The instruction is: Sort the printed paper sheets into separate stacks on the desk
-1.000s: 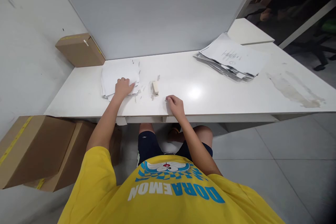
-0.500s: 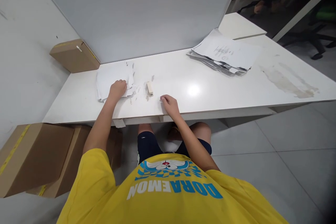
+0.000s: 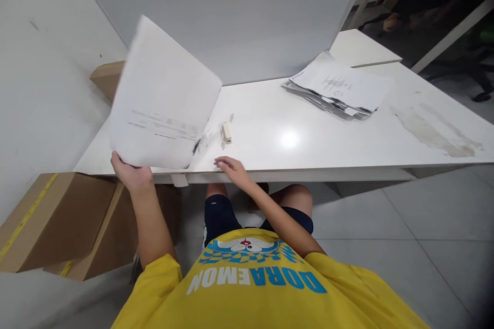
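My left hand [image 3: 132, 171] grips the near left corner of a printed sheet of paper [image 3: 162, 97], thumb on top. The sheet is raised and tilted over the table's left end, its lines of print near the lower edge; whether it is one sheet or more I cannot tell. It hides the paper pile beneath. My right hand [image 3: 233, 169] hovers by the table's front edge, fingers loosely stretched out with nothing in them. Just beyond it a small cream-coloured stapler [image 3: 227, 132] lies on the white table [image 3: 262, 123].
At the right, a stack of printed papers [image 3: 335, 87] lies against the grey panel [image 3: 231, 20]. Cardboard boxes [image 3: 73, 216] stand on the floor at the lower left. Another box [image 3: 107, 78] is partly hidden behind the raised sheet. A stain [image 3: 436, 128] marks the table's right end.
My left hand has lifted the sheet off the left pile and moved left and nearer to me. My right hand has shifted left, and its fingers have straightened.
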Demonstrator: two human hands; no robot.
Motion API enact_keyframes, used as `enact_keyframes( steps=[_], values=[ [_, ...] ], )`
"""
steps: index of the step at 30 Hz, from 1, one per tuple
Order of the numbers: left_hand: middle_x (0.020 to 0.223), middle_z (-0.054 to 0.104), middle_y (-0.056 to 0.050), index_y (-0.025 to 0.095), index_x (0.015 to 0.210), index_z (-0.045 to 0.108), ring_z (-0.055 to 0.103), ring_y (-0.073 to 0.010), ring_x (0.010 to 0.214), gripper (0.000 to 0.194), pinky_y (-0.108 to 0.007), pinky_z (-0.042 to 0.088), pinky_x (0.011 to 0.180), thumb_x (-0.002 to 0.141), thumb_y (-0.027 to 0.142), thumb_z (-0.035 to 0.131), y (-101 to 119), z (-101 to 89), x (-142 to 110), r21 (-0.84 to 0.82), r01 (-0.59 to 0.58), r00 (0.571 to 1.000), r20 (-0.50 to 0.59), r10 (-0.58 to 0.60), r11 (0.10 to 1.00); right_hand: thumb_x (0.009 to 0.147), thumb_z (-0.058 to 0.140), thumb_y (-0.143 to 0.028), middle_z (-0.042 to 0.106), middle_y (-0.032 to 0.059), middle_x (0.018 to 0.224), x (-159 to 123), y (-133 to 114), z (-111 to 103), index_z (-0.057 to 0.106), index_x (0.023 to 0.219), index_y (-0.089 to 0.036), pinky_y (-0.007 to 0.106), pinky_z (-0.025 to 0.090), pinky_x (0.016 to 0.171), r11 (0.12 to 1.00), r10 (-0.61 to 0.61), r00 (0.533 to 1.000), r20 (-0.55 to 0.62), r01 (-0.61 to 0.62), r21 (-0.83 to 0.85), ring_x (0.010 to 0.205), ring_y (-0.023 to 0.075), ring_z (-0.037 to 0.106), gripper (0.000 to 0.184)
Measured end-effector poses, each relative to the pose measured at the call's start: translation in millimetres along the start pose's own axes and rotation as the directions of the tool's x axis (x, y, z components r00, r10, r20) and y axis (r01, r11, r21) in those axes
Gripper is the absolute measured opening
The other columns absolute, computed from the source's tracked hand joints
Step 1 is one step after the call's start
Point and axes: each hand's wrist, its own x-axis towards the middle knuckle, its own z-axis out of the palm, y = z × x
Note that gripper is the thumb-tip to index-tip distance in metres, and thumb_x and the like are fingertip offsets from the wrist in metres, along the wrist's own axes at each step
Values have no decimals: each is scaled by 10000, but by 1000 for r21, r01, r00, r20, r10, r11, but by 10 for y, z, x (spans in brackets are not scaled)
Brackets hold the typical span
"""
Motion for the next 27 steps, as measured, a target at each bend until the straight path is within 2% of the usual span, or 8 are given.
enact_keyframes(
  steps=[4,8,11,14,18,21,25,27],
  values=[
    [1270,659,-125,208,1301,546,577,-246,1286,503,-425,500,1088,870,367,343,-54,-373,-159,-75,147,989,40,-144,986,776,632,-700,554,82,1446,-9,-274,442,505,1386,-299,436,498,1028,935,-51,969,243,-40,353,1299,279,556,741],
    [1285,671,-122,185,1392,509,565,-253,1311,564,-454,480,1106,915,419,320,-316,-468,-587,-15,226,974,15,-226,974,797,338,-877,602,72,1390,3,-515,464,496,1404,-306,487,492,1052,867,-75,972,221,-46,497,1358,296,504,848],
    [1422,587,-97,209,1417,491,533,-263,1347,604,-461,498,1087,967,507,219,-556,-354,-1041,-104,305,950,-29,-310,947,806,214,-891,644,79,1326,51,-603,264,502,1398,-284,505,484,1068,890,-16,996,92,-28,456,1358,294,506,896],
    [1495,517,-58,260,1408,498,507,-248,1371,553,-430,490,1100,974,542,303,-722,-155,-1444,-184,379,921,-15,-389,907,858,164,-837,648,91,1313,126,-589,27,516,1384,-243,502,461,1093,907,8,999,-42,10,420,1357,291,508,869],
    [1467,546,-91,229,1328,548,520,-253,1358,495,-397,484,1094,875,424,598,-814,136,-1750,-395,485,856,31,-516,780,859,526,-637,587,62,1407,231,-414,-214,470,1411,-263,458,447,1112,919,40,984,-174,32,394,1324,269,534,670],
    [1404,600,-82,236,1254,592,557,-255,1314,473,-373,519,1035,827,414,692,-862,311,-1867,-519,513,819,59,-570,684,785,662,-393,519,20,1484,258,-248,-372,385,1465,-319,428,420,1136,943,-5,968,-253,88,320,1339,226,514,738],
    [1068,731,-11,278,1151,627,701,-163,999,382,-261,569,838,816,428,733,-894,367,-1910,-564,430,871,53,-489,705,794,611,-328,465,34,1528,136,-249,-729,330,1505,-309,448,403,1145,949,-149,924,-352,234,212,1369,233,489,764],
    [842,710,34,289,1179,620,690,-104,746,444,-193,545,689,787,423,776,-861,356,-1837,-533,415,908,193,-371,737,788,632,-357,457,42,1534,24,-429,-991,340,1504,-304,469,381,1160,935,-271,876,-399,338,108,1396,260,461,775]
  ],
)
